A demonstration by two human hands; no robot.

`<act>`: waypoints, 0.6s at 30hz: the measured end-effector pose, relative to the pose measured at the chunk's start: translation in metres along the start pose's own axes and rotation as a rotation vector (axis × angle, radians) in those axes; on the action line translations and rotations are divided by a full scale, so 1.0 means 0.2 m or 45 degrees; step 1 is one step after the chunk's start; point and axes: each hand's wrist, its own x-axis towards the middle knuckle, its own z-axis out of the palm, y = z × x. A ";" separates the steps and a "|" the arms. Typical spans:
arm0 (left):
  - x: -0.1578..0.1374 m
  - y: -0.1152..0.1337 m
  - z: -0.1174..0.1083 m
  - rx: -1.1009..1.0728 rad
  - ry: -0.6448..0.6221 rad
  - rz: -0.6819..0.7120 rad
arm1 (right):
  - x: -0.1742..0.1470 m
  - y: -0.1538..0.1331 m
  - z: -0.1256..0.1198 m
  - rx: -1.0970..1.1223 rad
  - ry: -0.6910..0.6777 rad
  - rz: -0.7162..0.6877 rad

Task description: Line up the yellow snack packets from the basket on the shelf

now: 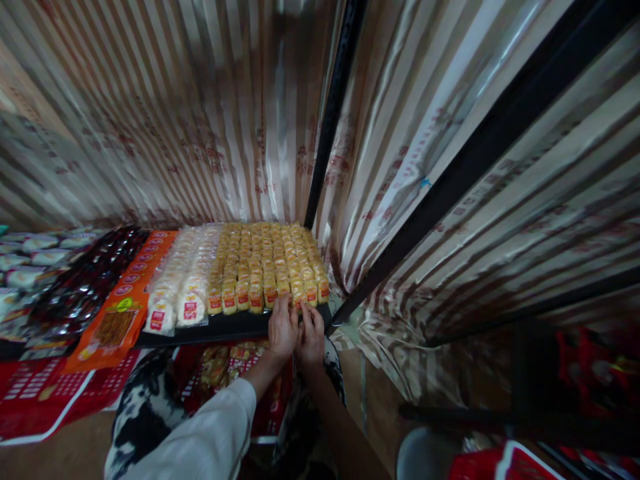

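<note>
Small yellow snack packets point(255, 267) in clear wrappers with red labels stand in tight rows on a dark shelf point(230, 327). At the front right of these rows, my left hand point(283, 328) and my right hand point(311, 340) are side by side, nearly touching. Both have bent fingers closed at a front yellow packet point(298, 292), which the fingertips partly cover. White wrapped snacks point(191, 300) with red labels form the neighbouring rows on the left. Beside them lies a large orange snack bag point(117, 303).
Dark shiny packets point(87, 283) and white packets point(40, 257) fill the shelf's left end. Red baskets point(65, 393) sit below, one between my legs holding packets point(213, 367). Striped plastic sheeting point(240, 120) hangs behind, with a dark slanted post point(430, 193) at right.
</note>
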 end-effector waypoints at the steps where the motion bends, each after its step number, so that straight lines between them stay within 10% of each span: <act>1: 0.00 -0.01 0.00 -0.001 -0.002 0.007 | 0.00 0.00 0.00 -0.012 -0.013 -0.014; 18: -0.03 -0.04 0.00 0.159 -0.200 0.199 | -0.01 0.02 0.02 -0.156 -0.050 -0.038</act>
